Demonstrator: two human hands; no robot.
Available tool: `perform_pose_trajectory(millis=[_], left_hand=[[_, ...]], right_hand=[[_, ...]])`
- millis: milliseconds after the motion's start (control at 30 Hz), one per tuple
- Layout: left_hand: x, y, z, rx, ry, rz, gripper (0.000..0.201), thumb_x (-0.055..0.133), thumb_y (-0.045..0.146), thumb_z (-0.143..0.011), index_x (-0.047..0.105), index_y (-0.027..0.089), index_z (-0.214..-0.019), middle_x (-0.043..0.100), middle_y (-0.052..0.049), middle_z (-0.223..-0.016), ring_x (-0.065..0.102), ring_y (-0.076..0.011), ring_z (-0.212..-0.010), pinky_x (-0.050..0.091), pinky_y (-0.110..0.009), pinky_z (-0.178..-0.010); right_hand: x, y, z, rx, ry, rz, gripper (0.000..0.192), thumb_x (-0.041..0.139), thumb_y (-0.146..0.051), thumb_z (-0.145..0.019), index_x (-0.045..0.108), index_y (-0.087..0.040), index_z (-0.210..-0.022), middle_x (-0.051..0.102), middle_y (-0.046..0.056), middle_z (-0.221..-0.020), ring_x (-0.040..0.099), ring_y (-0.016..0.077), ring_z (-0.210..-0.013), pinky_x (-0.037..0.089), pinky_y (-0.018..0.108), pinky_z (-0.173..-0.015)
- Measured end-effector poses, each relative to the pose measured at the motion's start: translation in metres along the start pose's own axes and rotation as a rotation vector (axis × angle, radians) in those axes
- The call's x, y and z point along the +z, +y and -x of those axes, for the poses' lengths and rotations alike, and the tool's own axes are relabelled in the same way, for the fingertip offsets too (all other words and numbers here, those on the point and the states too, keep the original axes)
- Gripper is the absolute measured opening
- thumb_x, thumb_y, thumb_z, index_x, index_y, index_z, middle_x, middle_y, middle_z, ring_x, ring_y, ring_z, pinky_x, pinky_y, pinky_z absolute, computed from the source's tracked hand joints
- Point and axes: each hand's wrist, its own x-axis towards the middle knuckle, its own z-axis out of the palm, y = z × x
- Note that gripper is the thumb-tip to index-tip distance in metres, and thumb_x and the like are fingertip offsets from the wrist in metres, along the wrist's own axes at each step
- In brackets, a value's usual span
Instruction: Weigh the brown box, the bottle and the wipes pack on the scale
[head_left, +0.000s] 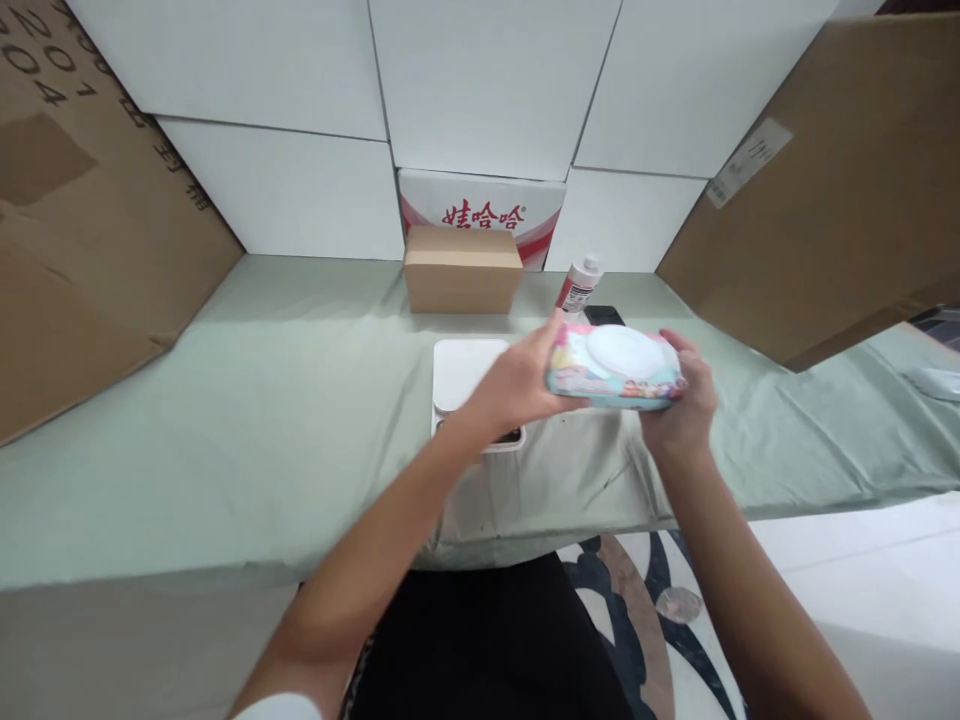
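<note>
Head view, item: wet-wipes pack (613,368), lid up, held level above the white scale (469,375) on the green cloth (225,420). My left hand (517,385) and right hand (686,400) clamp its ends. Handling: grip evenly, keep it flat.

White wall panels (487,80) back a green-clothed table (225,420), flanked by cardboard (825,200).
</note>
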Motion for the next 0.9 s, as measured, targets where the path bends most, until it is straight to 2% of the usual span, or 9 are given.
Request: perform_pose_trajectory(millis=[67,133,200,267,433,567,700,800,900], left_hand=[[-0.047,-0.012,0.018,0.032,0.095,-0.016,0.113,0.098,0.058,-0.061,0.052,0.021,-0.159,0.060,-0.017,-0.158,0.058,-0.0411,-0.146,0.046,-0.048,-0.126],[-0.082,-0.028,0.037,0.015,0.187,-0.024,0.113,0.100,0.056,-0.057,0.058,0.020,-0.155,0.064,-0.017,-0.155,0.061,-0.0412,-0.143,0.048,-0.047,-0.125],[-0.103,-0.044,0.055,-0.026,0.268,-0.027,0.111,0.102,0.052,-0.054,0.061,0.021,-0.153,0.068,-0.015,-0.150,0.066,-0.0405,-0.137,0.052,-0.047,-0.121],[-0.112,-0.058,0.070,-0.074,0.320,-0.023,0.108,0.104,0.047,-0.053,0.063,0.025,-0.151,0.070,-0.012,-0.148,0.069,-0.0393,-0.133,0.056,-0.048,-0.118],[-0.115,-0.067,0.081,-0.224,0.323,0.093,0.105,0.107,0.043,-0.043,0.072,0.026,-0.141,0.074,-0.010,-0.140,0.064,-0.0418,-0.139,0.052,-0.051,-0.123],[-0.118,-0.065,0.075,-0.335,0.353,0.203,0.099,0.105,0.043,-0.051,0.071,0.020,-0.141,0.075,-0.011,-0.136,0.060,-0.0425,-0.144,0.050,-0.048,-0.125],[-0.118,-0.067,0.074,-0.396,0.370,0.290,0.094,0.104,0.039,-0.054,0.072,0.019,-0.139,0.073,-0.011,-0.140,0.054,-0.0430,-0.150,0.047,-0.045,-0.126],[-0.120,-0.067,0.075,-0.435,0.441,0.407,0.087,0.099,0.047,-0.065,0.069,0.021,-0.142,0.067,-0.015,-0.148,0.042,-0.0429,-0.159,0.043,-0.048,-0.129],[-0.123,-0.062,0.075,-0.385,0.478,0.434,0.093,0.095,0.055,-0.068,0.061,0.027,-0.150,0.051,-0.016,-0.165,0.023,-0.0412,-0.167,0.035,-0.053,-0.132]], right_hand=[[0.049,0.001,0.010,-0.081,-0.067,0.068,0.048,0.058,-0.055,-0.088,0.065,-0.025,-0.125,0.070,0.008,-0.121,0.071,0.0276,-0.115,0.061,0.044,-0.097],[0.093,0.006,0.021,-0.129,-0.095,0.080,0.047,0.055,-0.055,-0.090,0.064,-0.026,-0.126,0.069,0.008,-0.123,0.070,0.0281,-0.115,0.061,0.044,-0.097],[0.125,0.012,0.032,-0.153,-0.152,0.097,0.045,0.055,-0.056,-0.092,0.065,-0.027,-0.125,0.070,0.008,-0.124,0.069,0.0287,-0.115,0.060,0.045,-0.098],[0.143,0.020,0.042,-0.175,-0.218,0.127,0.044,0.058,-0.058,-0.093,0.066,-0.027,-0.124,0.071,0.008,-0.125,0.068,0.0295,-0.117,0.058,0.047,-0.102],[0.143,0.040,0.048,-0.223,-0.287,0.196,0.049,0.057,-0.063,-0.095,0.063,-0.029,-0.130,0.071,0.009,-0.130,0.068,0.0312,-0.122,0.055,0.051,-0.108],[0.140,0.046,0.043,-0.274,-0.327,0.240,0.048,0.051,-0.063,-0.100,0.060,-0.031,-0.134,0.069,0.008,-0.133,0.067,0.0302,-0.126,0.056,0.050,-0.108],[0.139,0.048,0.044,-0.273,-0.352,0.263,0.051,0.049,-0.066,-0.101,0.059,-0.032,-0.137,0.067,0.007,-0.137,0.065,0.0300,-0.130,0.056,0.049,-0.109],[0.135,0.050,0.040,-0.285,-0.357,0.293,0.055,0.045,-0.069,-0.102,0.056,-0.033,-0.142,0.065,0.007,-0.141,0.062,0.0305,-0.135,0.056,0.050,-0.110],[0.126,0.050,0.027,-0.300,-0.311,0.298,0.059,0.041,-0.072,-0.101,0.056,-0.034,-0.143,0.064,0.007,-0.144,0.063,0.0304,-0.135,0.057,0.050,-0.109]])
